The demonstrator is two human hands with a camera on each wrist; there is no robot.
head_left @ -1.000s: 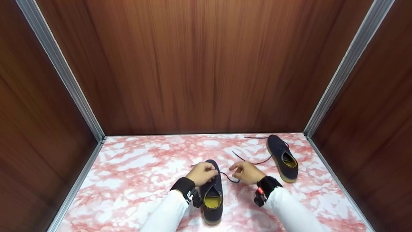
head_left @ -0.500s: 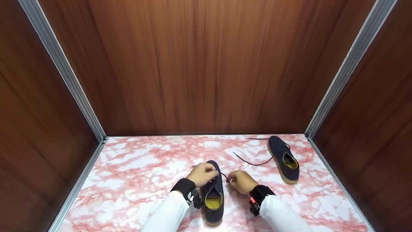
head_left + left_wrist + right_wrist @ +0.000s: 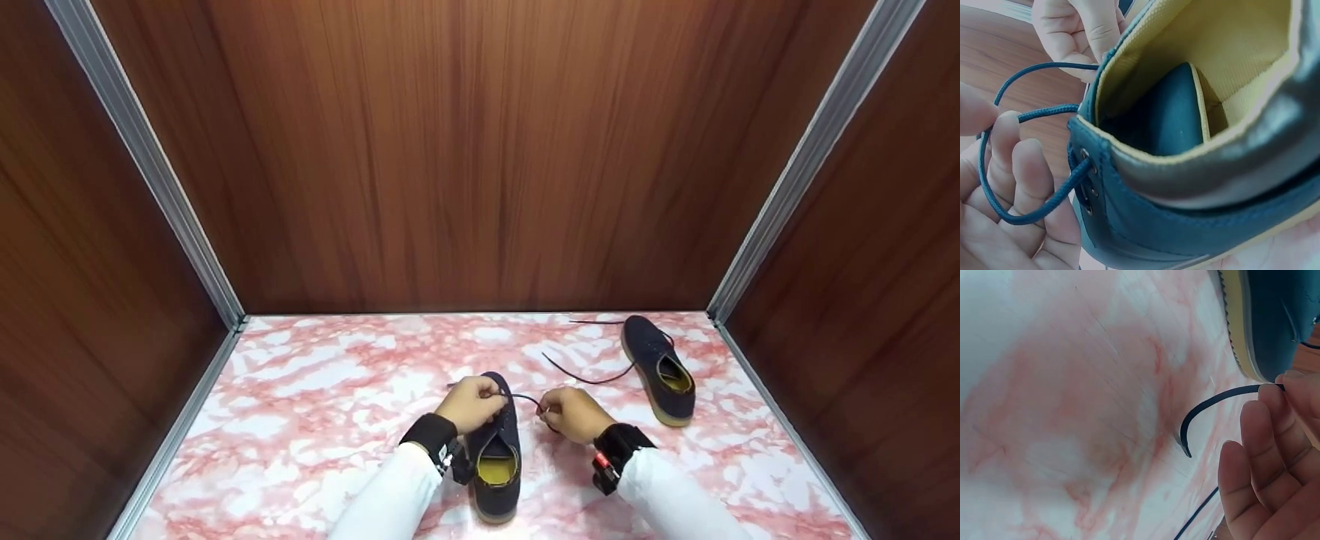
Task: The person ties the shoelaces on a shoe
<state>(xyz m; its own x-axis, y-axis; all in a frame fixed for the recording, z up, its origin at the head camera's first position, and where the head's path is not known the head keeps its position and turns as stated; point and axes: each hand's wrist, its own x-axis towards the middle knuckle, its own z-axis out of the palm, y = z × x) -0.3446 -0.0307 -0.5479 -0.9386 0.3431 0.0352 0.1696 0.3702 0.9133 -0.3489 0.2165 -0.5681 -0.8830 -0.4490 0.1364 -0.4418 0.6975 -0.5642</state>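
A dark blue lace-up shoe (image 3: 504, 439) with a yellow lining lies toe-away on the table. Over its front, my left hand (image 3: 471, 405) pinches the shoelace (image 3: 1044, 209) between thumb and forefinger; the left wrist view shows the lace looping round those fingers. To the right of the shoe, my right hand (image 3: 577, 415) pinches the lace's other stretch, which runs from the shoe to its fingers. In the right wrist view the lace's free end (image 3: 1202, 408) curves out past the right fingertips (image 3: 1272, 394). The left hand hides part of the shoe's front in the head view.
A second dark shoe (image 3: 660, 367) lies at the back right, its long lace (image 3: 592, 382) trailing left across the pink-and-white marbled table (image 3: 300, 435). Brown wood-grain panels (image 3: 480, 165) with metal corner posts (image 3: 172, 195) enclose the table at the back and sides.
My right hand has moved left to the lace, pinched it and drawn it slightly back to the right. The left hand has stayed over the shoe's front.
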